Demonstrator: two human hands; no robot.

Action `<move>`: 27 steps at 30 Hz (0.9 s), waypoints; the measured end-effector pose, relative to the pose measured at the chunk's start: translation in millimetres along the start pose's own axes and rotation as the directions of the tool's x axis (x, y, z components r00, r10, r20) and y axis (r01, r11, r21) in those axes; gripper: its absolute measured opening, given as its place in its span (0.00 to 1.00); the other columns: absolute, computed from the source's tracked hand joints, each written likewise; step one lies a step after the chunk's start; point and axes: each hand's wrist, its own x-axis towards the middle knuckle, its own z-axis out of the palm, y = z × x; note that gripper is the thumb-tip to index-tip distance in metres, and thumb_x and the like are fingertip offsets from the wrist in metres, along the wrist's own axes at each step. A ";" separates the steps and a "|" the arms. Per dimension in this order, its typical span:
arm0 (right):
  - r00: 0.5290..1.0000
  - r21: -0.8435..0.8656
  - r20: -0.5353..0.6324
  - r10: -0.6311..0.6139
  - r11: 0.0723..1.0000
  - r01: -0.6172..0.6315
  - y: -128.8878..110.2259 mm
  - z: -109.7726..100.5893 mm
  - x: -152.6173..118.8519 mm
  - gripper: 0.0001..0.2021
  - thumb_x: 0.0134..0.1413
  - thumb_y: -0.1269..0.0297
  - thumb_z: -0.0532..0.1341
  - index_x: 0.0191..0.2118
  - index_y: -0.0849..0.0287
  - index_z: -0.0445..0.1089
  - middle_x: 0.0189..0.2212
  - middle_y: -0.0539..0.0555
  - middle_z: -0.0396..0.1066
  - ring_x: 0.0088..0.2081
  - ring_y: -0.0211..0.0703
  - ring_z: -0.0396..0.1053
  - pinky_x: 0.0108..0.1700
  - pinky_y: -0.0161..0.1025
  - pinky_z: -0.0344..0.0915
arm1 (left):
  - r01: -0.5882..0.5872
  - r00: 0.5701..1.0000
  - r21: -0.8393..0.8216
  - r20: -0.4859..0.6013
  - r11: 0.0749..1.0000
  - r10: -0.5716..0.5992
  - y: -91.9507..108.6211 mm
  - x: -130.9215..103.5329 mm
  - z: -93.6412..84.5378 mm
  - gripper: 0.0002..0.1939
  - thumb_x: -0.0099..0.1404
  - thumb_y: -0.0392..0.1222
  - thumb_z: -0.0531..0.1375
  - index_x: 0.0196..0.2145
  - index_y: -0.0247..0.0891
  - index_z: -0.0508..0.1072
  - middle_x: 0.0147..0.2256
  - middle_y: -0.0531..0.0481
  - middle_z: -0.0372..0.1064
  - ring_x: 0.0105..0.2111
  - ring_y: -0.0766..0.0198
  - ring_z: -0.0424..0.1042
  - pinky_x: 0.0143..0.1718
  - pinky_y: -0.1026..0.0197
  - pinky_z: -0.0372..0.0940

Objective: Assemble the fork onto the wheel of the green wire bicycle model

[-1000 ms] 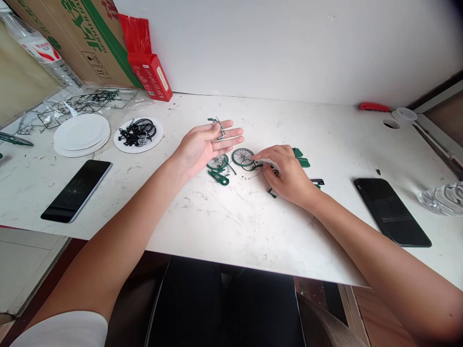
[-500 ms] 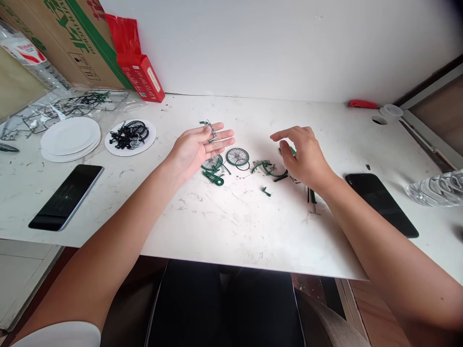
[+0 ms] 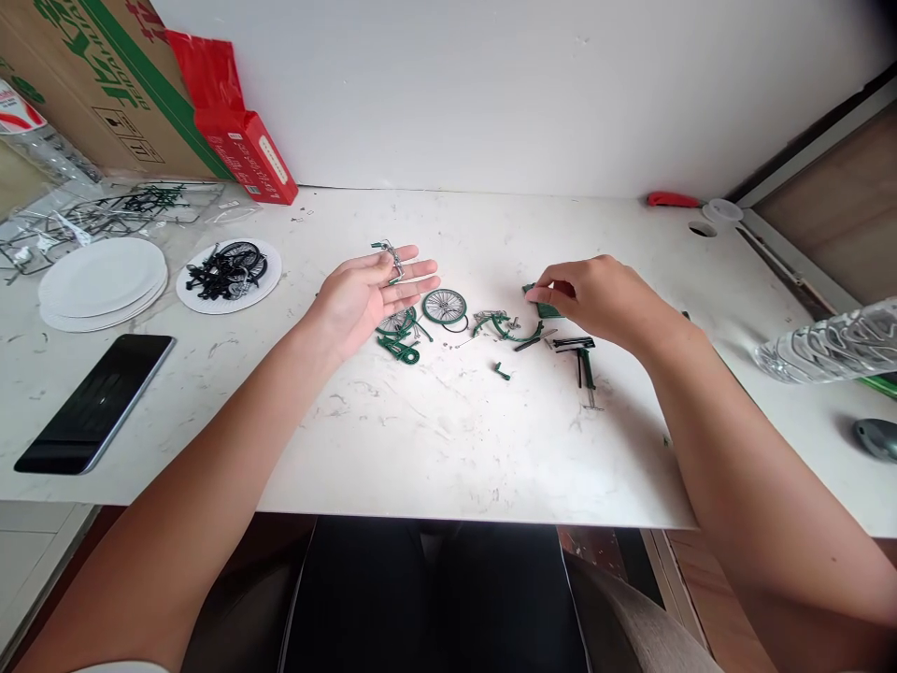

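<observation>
Head view: left hand (image 3: 364,297) spread flat under handlebar piece (image 3: 390,254), right hand (image 3: 603,297) pinching green part (image 3: 541,307), paper plate (image 3: 270,271) holding black wheels (image 3: 228,266).

White marble-pattern tabletop (image 3: 434,449) with grey scuffs, pushed against a plain white wall (image 3: 491,93). Cable hole (image 3: 702,228) in the far right corner of the top, white cap (image 3: 721,210) just beside it. Brown panel (image 3: 833,215) with a pale frame on the right. Cardboard box (image 3: 91,84) with green print leans at far left. Pale tiled floor (image 3: 35,561) lower left, wood-tone floor lower right. Light is soft and even.
</observation>
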 end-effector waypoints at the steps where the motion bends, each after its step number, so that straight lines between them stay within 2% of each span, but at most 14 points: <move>1: 0.999 -0.011 0.042 0.024 1.000 -0.023 0.8 -3.4 -0.7 0.24 0.70 0.36 0.67 0.29 0.48 0.81 0.23 0.53 0.73 0.22 0.44 0.61 0.30 0.51 0.59 | 0.005 1.000 0.003 0.002 1.000 -0.005 -0.8 0.3 0.0 0.17 0.81 0.43 0.61 0.60 0.32 0.80 0.62 0.32 0.82 0.65 0.41 0.82 0.73 0.40 0.68; 3: 0.982 -0.009 0.178 0.066 0.998 -0.066 1.6 -10.3 -2.2 0.23 0.59 0.34 0.75 0.27 0.47 0.81 0.22 0.51 0.71 0.21 0.40 0.58 0.27 0.49 0.56 | 0.014 1.000 0.007 0.006 1.000 -0.014 -2.4 0.7 0.0 0.17 0.81 0.43 0.61 0.59 0.32 0.81 0.62 0.32 0.83 0.64 0.41 0.83 0.73 0.39 0.68; 5: 0.935 0.053 0.351 0.053 0.996 -0.077 0.7 -15.0 -3.6 0.20 0.48 0.35 0.82 0.29 0.45 0.84 0.24 0.49 0.70 0.22 0.38 0.58 0.26 0.47 0.54 | 0.017 1.000 0.009 0.016 1.000 -0.017 -3.9 0.8 0.3 0.17 0.81 0.44 0.62 0.59 0.32 0.81 0.62 0.31 0.83 0.63 0.41 0.84 0.73 0.39 0.68; 8: 0.889 0.173 0.457 -0.034 0.984 -0.051 -2.8 -14.1 -4.3 0.16 0.47 0.38 0.82 0.33 0.42 0.88 0.25 0.48 0.67 0.23 0.38 0.60 0.26 0.45 0.55 | 0.025 0.999 0.005 0.034 1.000 -0.026 -6.2 0.5 1.2 0.16 0.81 0.44 0.62 0.58 0.32 0.81 0.61 0.31 0.83 0.60 0.42 0.86 0.73 0.39 0.68; 11: 0.885 0.209 0.458 -0.078 0.978 -0.022 -4.0 -6.1 -3.7 0.13 0.51 0.41 0.81 0.34 0.41 0.89 0.26 0.48 0.68 0.23 0.38 0.59 0.26 0.44 0.56 | 0.035 0.998 0.011 0.058 0.999 -0.036 -9.8 -0.6 2.9 0.15 0.81 0.45 0.63 0.57 0.33 0.82 0.60 0.32 0.84 0.58 0.43 0.87 0.73 0.39 0.68; 15: 0.905 0.220 0.389 -0.173 0.971 0.091 -1.5 3.3 -3.7 0.09 0.60 0.44 0.76 0.36 0.39 0.90 0.34 0.51 0.77 0.28 0.41 0.68 0.28 0.44 0.63 | 0.051 0.992 0.019 0.116 0.999 -0.053 -16.2 -2.8 7.3 0.16 0.81 0.46 0.63 0.58 0.35 0.81 0.60 0.33 0.84 0.59 0.41 0.86 0.72 0.39 0.67; 20: 0.906 0.313 0.289 -0.309 0.925 0.215 -12.9 6.3 -8.1 0.14 0.70 0.43 0.68 0.39 0.43 0.87 0.43 0.55 0.82 0.39 0.49 0.77 0.37 0.50 0.72 | 0.065 0.981 0.008 0.181 0.998 -0.065 -21.6 -5.6 12.6 0.16 0.81 0.48 0.65 0.59 0.35 0.82 0.60 0.33 0.84 0.63 0.40 0.84 0.73 0.38 0.66; 22: 0.923 0.391 0.191 -0.334 0.889 0.240 -23.3 7.2 -10.6 0.14 0.72 0.45 0.66 0.42 0.46 0.82 0.45 0.56 0.82 0.42 0.52 0.78 0.41 0.52 0.74 | 0.065 0.977 0.005 0.202 0.998 -0.065 -22.2 -6.8 14.2 0.15 0.82 0.48 0.64 0.58 0.36 0.82 0.60 0.33 0.84 0.64 0.41 0.83 0.74 0.39 0.65; 24: 0.960 0.422 0.069 -0.270 0.880 0.217 -33.8 10.1 -12.8 0.12 0.75 0.47 0.64 0.45 0.47 0.80 0.43 0.56 0.83 0.43 0.53 0.79 0.43 0.54 0.75 | 0.072 0.972 0.000 0.224 0.997 -0.070 -22.2 -8.3 16.3 0.15 0.83 0.48 0.64 0.57 0.36 0.83 0.60 0.33 0.84 0.65 0.42 0.82 0.74 0.39 0.65; 25: 0.972 0.437 -0.038 -0.233 0.870 0.226 -38.5 12.6 -13.8 0.11 0.76 0.48 0.64 0.46 0.48 0.79 0.43 0.56 0.82 0.44 0.54 0.79 0.45 0.55 0.76 | 0.074 0.969 -0.003 0.236 0.997 -0.072 -22.2 -9.2 17.6 0.14 0.83 0.47 0.64 0.56 0.36 0.83 0.60 0.33 0.84 0.65 0.42 0.82 0.74 0.40 0.65; 27: 0.957 0.500 -0.214 -0.196 0.820 0.280 -46.5 19.4 -15.9 0.11 0.77 0.51 0.64 0.57 0.46 0.78 0.48 0.57 0.80 0.49 0.55 0.79 0.47 0.55 0.78 | 0.078 0.962 -0.009 0.262 0.997 -0.073 -22.8 -11.1 20.6 0.14 0.83 0.47 0.64 0.54 0.35 0.83 0.60 0.32 0.84 0.65 0.41 0.83 0.74 0.39 0.65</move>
